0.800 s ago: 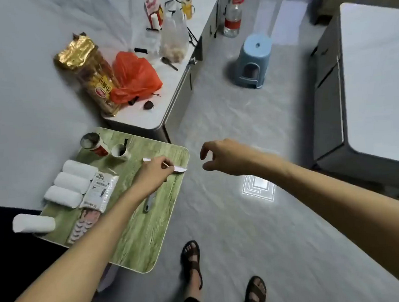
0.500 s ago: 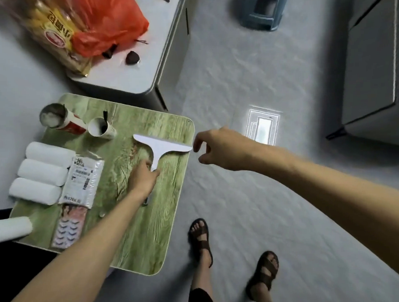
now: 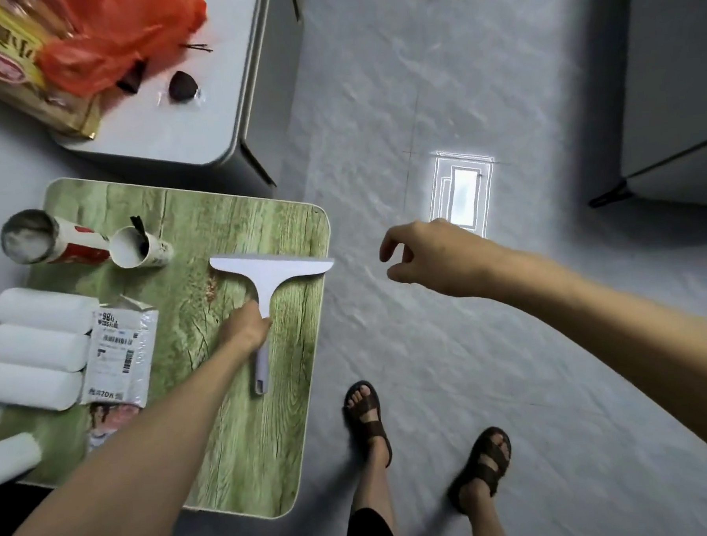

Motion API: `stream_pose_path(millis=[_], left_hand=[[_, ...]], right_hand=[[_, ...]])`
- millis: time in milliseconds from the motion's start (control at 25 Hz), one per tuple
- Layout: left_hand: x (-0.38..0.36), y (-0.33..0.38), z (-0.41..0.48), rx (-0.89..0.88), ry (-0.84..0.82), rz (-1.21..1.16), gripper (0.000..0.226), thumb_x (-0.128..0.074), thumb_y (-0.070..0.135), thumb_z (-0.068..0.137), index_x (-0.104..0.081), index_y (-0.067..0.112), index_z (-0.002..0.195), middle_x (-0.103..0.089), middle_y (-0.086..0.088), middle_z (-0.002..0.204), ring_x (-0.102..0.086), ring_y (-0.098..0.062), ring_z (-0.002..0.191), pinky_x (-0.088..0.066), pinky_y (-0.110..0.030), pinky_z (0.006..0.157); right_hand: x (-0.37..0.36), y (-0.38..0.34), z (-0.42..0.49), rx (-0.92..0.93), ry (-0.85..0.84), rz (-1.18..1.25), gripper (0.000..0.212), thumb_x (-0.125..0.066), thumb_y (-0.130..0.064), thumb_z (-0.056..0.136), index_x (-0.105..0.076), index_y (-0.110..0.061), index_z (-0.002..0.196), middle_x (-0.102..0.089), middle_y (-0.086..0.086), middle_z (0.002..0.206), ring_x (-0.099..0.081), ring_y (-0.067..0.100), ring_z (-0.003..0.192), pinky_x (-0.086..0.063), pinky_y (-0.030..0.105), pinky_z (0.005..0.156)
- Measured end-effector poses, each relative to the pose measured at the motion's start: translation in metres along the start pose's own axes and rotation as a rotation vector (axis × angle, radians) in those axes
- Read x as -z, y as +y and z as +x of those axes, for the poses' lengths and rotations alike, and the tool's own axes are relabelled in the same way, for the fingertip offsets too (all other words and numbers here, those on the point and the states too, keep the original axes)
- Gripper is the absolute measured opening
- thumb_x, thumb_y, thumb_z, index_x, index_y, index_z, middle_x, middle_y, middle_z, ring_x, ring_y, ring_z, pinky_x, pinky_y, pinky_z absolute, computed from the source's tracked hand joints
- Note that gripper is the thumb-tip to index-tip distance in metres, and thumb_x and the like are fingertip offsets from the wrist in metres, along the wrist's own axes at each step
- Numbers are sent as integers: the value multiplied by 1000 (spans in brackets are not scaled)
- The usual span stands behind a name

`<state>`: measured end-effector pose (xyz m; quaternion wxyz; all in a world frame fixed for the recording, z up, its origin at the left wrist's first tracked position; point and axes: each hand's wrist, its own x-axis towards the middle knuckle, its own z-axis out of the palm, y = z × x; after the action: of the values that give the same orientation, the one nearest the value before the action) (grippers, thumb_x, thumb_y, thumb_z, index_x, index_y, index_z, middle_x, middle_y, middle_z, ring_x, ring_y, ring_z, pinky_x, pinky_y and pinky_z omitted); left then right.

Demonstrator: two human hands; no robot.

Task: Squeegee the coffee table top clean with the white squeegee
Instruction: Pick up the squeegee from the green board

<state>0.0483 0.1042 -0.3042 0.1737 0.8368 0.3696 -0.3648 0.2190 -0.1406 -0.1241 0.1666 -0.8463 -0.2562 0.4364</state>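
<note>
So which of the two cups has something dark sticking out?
The smaller white cup, right of the red-and-white cup: a dark stick pokes above its rim. The other shows only a pale inside.

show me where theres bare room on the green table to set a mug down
Two patches on the table: the near right corner, between the squeegee handle's end and the near edge; and the far strip between the blade and the far edge, right of the cup. The left side is crowded: rolls, packet, can.
</note>
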Motion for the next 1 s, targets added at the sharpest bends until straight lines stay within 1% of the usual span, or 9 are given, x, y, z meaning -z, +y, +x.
stream_pose_path(millis=[120, 280, 400, 480, 560, 680, 760, 880, 1000], left_hand=[[33, 41, -21, -91, -33, -156, 21, -62, 26, 91, -58, 7, 82, -66, -14, 81, -62, -30, 71, -46, -32, 65], [117, 134, -91, -275, -85, -500, 21, -65, 19, 89, -57, 8, 73, -58, -8, 58, -50, -17, 44, -41, -20, 41], [189, 218, -145, -451, -151, -737, 21, -65, 14, 88, -57, 9, 70, -61, -21, 73, -44, -16, 44, -39, -22, 43], [245, 281, -189, -575, -208, -831, 18, -64, 11, 89, -56, 10, 73, -60, -23, 81, -45, -12, 44, -41, -22, 43], [293, 343, -227, -683, -242, -857, 14, -61, 8, 90, -56, 10, 77, -61, -23, 86, -46, -9, 44, -42, -19, 42], [345, 428, -263, -773, -296, -859, 8, -60, 5, 90, -57, 7, 83, -61, -22, 89, -49, -12, 52, -47, -17, 46], [374, 491, -279, -807, -326, -858, 7, -60, 3, 90, -57, 5, 84, -60, -18, 81, -50, -12, 53, -48, -16, 48], [413, 574, -290, -863, -309, -841, 21, -62, 3, 89, -56, 10, 70, -57, -3, 58, -51, -10, 51, -49, -17, 48], [446, 639, -280, -897, -286, -811, 19, -64, 4, 88, -58, 9, 71, -61, 0, 55, -58, -7, 49, -50, -16, 50]], right_hand=[[27, 15, -15, -49, 29, 16, 21, -59, -29, 90, -60, -23, 110, -65, 3, 97, -51, 7, 64, -40, 25, 55], [81, 18, -65, -118, 71, 49, 22, -57, -32, 91, -59, -24, 112, -67, 4, 101, -59, 17, 70, -45, 28, 61], [133, 19, -111, -122, 155, 82, 26, -54, -40, 92, -58, -24, 113, -68, 1, 100, -61, 19, 79, -43, 29, 65], [180, 28, -150, -120, 258, 192, 27, -53, -45, 93, -59, -25, 111, -68, -3, 95, -64, 18, 81, -48, 31, 67], [230, 42, -185, -120, 326, 270, 27, -53, -47, 92, -61, -25, 108, -68, -4, 91, -67, 19, 80, -53, 34, 73], [305, 64, -205, -56, 428, 333, 27, -54, -41, 94, -63, -19, 106, -70, 2, 88, -69, 20, 77, -53, 33, 73], [365, 79, -210, -11, 491, 382, 27, -56, -38, 94, -64, -15, 105, -72, 7, 88, -69, 22, 77, -55, 36, 72], [444, 102, -207, -8, 531, 377, 28, -58, -33, 93, -67, -10, 106, -73, 8, 88, -68, 19, 70, -58, 41, 73], [509, 119, -194, -20, 569, 467, 25, -59, -28, 89, -66, -8, 103, -71, 6, 83, -70, 21, 75, -59, 37, 71]])
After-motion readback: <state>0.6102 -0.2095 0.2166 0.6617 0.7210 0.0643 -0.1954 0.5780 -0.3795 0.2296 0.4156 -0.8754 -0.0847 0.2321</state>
